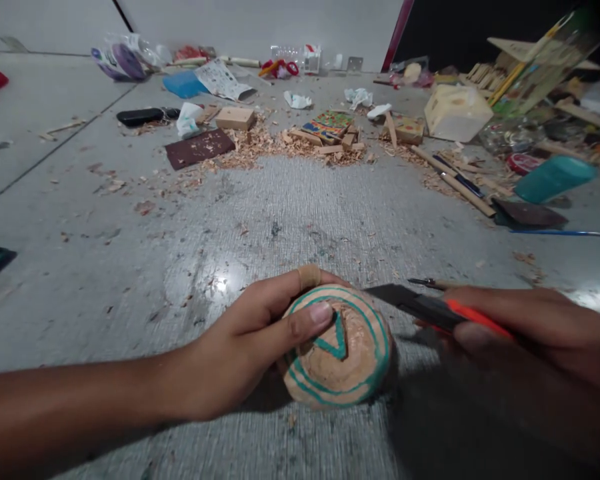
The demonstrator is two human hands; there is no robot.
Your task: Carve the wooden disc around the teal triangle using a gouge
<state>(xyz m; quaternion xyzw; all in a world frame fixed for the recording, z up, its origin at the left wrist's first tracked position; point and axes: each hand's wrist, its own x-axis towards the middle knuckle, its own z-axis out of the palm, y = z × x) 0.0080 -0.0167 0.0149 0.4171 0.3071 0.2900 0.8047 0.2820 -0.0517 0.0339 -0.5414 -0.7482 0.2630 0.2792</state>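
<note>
My left hand (245,347) grips a round wooden disc (347,363) near the bottom centre, thumb pressed on its face. The disc carries green rings and a green V-shaped mark. A bandage wraps one finger of that hand. My right hand (525,333) holds a black and orange utility knife (430,308), its blade tip close to the disc's upper right edge. Both hands rest low over the grey textured floor (280,220).
Wood shavings (260,143) and small wood blocks lie in a band further away. A sandpaper sheet (199,148), a painted block (329,124), a white box (455,112), a teal container (553,179), pencils and sticks are scattered at the right.
</note>
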